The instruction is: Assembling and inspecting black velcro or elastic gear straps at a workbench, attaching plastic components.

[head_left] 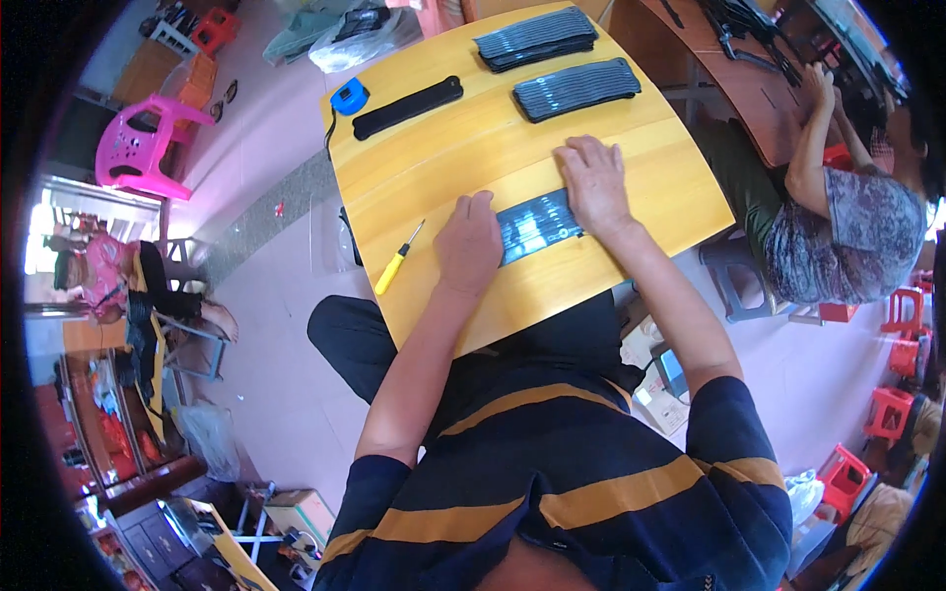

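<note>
A flat, shiny dark packet (535, 229), seemingly wrapped in clear plastic, lies on the yellow wooden table (443, 182) between my hands. At its left end is my left hand (469, 242), fingers curled in and closed at the packet's edge. My right hand (597, 187) rests over the other end, its fingers stretched out and apart beyond the packet onto the wood. A yellow-handled screwdriver (399, 259) lies left of my left hand. Farther back are a black strap-like piece (407, 107) with rounded ends and a blue tape measure (350, 96).
Two stacks of similar dark packets, a far stack (537, 39) and a nearer stack (576, 90), sit at the table's back right. A co-worker (857, 231) sits on the right at a brown table (734, 74) with black parts. A pink plastic chair (148, 148) stands left.
</note>
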Tool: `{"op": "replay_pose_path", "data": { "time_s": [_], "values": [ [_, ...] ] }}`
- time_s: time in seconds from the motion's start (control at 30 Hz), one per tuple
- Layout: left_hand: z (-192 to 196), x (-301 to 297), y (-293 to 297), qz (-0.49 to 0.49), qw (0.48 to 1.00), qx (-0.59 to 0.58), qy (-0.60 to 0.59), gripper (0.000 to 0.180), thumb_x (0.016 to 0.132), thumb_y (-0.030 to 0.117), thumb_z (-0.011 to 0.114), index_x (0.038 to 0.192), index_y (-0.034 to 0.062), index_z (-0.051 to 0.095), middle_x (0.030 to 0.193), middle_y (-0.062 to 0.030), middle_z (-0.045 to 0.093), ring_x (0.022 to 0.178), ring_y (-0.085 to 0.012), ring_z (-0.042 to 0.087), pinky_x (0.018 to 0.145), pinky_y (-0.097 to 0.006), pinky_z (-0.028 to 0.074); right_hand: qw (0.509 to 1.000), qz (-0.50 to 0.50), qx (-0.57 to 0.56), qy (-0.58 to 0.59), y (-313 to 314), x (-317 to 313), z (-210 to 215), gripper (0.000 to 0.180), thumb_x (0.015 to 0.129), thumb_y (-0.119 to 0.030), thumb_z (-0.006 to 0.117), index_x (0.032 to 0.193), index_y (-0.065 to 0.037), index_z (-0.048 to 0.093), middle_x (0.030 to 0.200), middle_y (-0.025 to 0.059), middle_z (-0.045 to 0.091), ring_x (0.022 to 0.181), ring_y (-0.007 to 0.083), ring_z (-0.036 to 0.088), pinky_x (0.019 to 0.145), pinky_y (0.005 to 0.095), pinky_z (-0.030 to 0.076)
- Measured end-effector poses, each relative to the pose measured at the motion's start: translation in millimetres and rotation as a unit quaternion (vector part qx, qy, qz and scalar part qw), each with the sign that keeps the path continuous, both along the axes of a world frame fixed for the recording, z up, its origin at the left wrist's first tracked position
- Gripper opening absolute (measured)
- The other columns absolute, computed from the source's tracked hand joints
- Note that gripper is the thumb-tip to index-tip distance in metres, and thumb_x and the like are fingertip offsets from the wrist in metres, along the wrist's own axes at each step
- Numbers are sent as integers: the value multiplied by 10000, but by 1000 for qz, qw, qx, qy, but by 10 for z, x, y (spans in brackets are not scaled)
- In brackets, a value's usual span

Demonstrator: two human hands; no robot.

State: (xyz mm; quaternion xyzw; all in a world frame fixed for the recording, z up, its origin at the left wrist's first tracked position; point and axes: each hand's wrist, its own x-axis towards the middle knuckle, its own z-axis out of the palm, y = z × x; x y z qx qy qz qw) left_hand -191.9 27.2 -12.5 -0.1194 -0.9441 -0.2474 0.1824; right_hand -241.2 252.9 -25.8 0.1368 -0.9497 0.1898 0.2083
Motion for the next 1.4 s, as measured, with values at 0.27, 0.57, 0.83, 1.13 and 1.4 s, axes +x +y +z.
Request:
{"op": "replay_pose_path", "data": {
  "time_s": [0.27,0.57,0.83,1.13,1.4],
  "values": [
    [409,-207,136,-76,996,-19,-44,298,888,122,687,1178,79,638,1118,-158,663,1003,-371,671,803,-471,567,994,-53,-97,8,285,-41,7,272,958,-146,610,1211,-49,626,1244,168,634,1232,355,575,1082,536,421],
    [529,-1440,975,-161,974,-140,80,566,814,182,780,1340,50,616,1395,-214,587,1280,-404,559,1059,-482,484,959,-44,-275,55,333,-81,-26,102,897,-85,641,938,-17,705,953,164,715,980,361,671,930,470,513],
    [408,-1839,1084,-154,974,-168,-9,506,885,188,729,1370,85,628,1367,-151,650,1261,-355,606,1065,-468,498,955,-43,-285,71,366,-82,-29,85,888,-77,658,926,-15,702,953,174,713,986,369,675,931,460,516],
    [457,-1952,1081,-146,980,-136,-20,306,958,163,621,1243,118,722,1196,-145,731,1050,-371,698,911,-480,564,957,-43,-281,63,391,-70,-16,104,916,-96,637,927,-13,700,968,181,724,1055,373,675,980,471,501],
    [435,-1990,1090,-129,982,-135,-26,291,967,176,615,1228,147,742,1148,-154,740,1013,-381,708,883,-490,568,955,-43,-272,110,376,-100,-57,105,894,-105,619,844,-27,668,864,162,673,948,361,653,923,482,494]
  ]
}}
